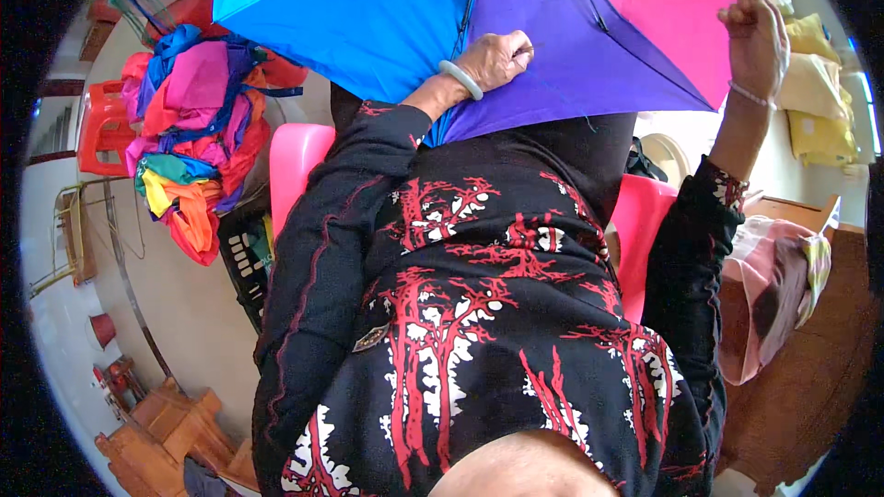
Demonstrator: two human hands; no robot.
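Observation:
An open multicoloured umbrella canopy (414, 9), with blue, purple, pink and red panels, spreads across my lap and the top of the view. My left hand (495, 57), with a pale bangle on its wrist, rests on the purple panel with fingers pinched, seemingly on a thin needle or thread. My right hand (757, 32), wearing a thin bracelet, is raised at the far right and grips the edge of the pink panel. I sit on a pink plastic chair (296, 166) in a black garment with red and white tree patterns.
A heap of bright umbrella fabric (198, 129) lies over a dark crate (241, 262) to my left. A red plastic stool (99, 129) stands further left. Wooden furniture (801, 377) with a pinkish cloth (773, 285) is at the right; yellow cushions (815, 92) behind it.

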